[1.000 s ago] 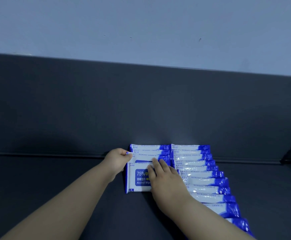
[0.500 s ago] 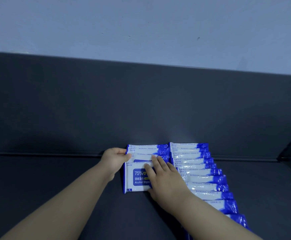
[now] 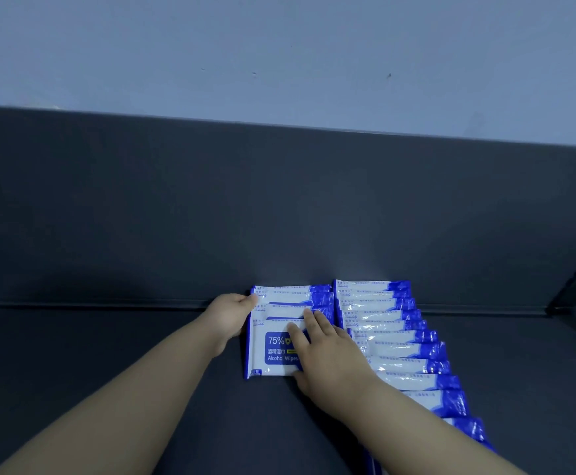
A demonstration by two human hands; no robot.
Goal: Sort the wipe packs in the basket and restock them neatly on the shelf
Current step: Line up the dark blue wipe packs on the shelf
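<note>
As the front pack (image 3: pixel 273 351) squares up, I'm pressing it flat-fingered with my right hand (image 3: pixel 327 358), left hand (image 3: pixel 228 313) gripping the row (image 3: pixel 290 291).

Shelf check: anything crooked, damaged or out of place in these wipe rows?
No damage or spills. The right row drifts rightward toward the camera, so it isn't square with the left row. The left hand grips that row's edge; the right hand presses flat on its front pack.
</note>
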